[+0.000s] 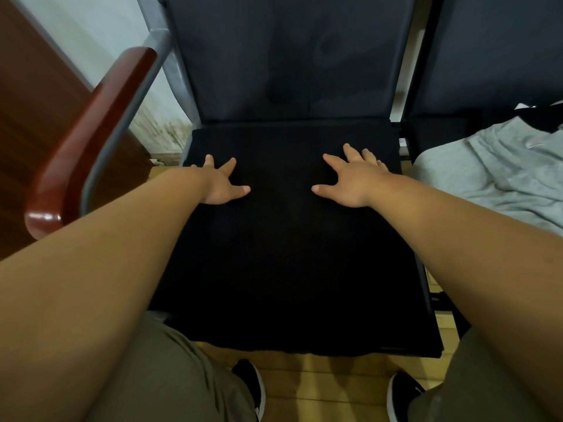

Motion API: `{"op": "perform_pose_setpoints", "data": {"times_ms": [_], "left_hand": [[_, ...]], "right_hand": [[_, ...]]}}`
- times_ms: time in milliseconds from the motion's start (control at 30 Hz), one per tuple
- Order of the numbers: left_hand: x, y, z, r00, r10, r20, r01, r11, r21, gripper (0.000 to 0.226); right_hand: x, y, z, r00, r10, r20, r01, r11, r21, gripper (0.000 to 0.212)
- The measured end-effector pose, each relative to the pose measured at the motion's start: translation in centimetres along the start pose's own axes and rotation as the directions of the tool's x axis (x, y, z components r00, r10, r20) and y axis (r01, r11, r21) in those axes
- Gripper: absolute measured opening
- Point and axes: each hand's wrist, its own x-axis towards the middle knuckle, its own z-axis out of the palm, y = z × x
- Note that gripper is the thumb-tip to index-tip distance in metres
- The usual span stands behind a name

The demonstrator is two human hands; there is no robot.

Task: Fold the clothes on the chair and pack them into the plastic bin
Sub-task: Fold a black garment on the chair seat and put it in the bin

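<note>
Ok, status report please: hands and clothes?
Left hand and right hand open, flat on black garment. Grey garment on next seat. Nothing blocks the hands.

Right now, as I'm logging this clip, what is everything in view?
Flat black cloth: one, black, spread over the near seat.
Dark blue padded chair with grey metal frame: one, dark blue, straight ahead.
Glossy red-brown wooden armrest: one, red-brown, left of the seat.
Second dark padded chair: one, dark blue, far right.
Crumpled light grey garment: one, grey, on the second chair.
Black fabric piece: one, black, behind the grey garment.
Yellow wooden floor: one, yellow-brown, under the chairs.
Black shoes: two, black, on the floor.
Olive trousers: one pair, olive, bottom corners.
Left hand: one, fingers spread, pressing flat on the cloth.
Right hand: one, fingers spread, pressing flat on the cloth.
</note>
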Motion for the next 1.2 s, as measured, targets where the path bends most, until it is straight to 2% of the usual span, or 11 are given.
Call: {"op": "perform_pose_setpoints", "data": {"times_ms": [333, 600, 733, 833, 933, 1100, 1200], "left_hand": [[1.7, -0.3, -0.5, 1.000, 0.005, -0.019, -0.005, 1.000, -0.019, 0.094], [-3.8, -1.3, -1.7, 0.998, 0.033, -0.050, -0.033, 0.999, 0.003, 0.096], [-9.1, -2.7, -2.1, 0.993, 0.105, -0.060, -0.110, 0.989, -0.095, 0.087], [-13.4, -4.0, -1.3, 0.985, 0.153, -0.075, -0.167, 0.956, -0.242, 0.075], [-16.6, -5.8, 1.1, 0.984, 0.135, -0.114, -0.168, 0.912, -0.374, 0.063], [-20.2, -8.7, 7.0, 0.995, 0.001, -0.101, -0.044, 0.902, -0.430, 0.046], [-22.2, -8.2, 10.0, 0.994, -0.009, -0.109, -0.029, 0.940, -0.340, 0.043]], "right_hand": [[0.8, 0.7, -0.2, 0.998, -0.025, -0.057, 0.027, 0.999, 0.038, 0.090], [-2.8, 0.3, -1.1, 0.995, -0.041, -0.090, 0.046, 0.997, 0.062, 0.088], [-6.8, -0.5, -1.8, 0.996, -0.059, -0.063, 0.064, 0.994, 0.084, 0.079], [-10.3, -0.9, -2.3, 0.996, -0.084, -0.043, 0.086, 0.995, 0.050, 0.073], [-13.9, -1.0, -2.6, 0.991, -0.130, -0.039, 0.133, 0.988, 0.074, 0.065], [-19.3, -0.4, -2.2, 0.987, -0.159, 0.005, 0.159, 0.986, 0.056, 0.055], [-21.6, 0.3, -0.9, 0.990, -0.142, 0.021, 0.140, 0.989, 0.048, 0.054]]}}
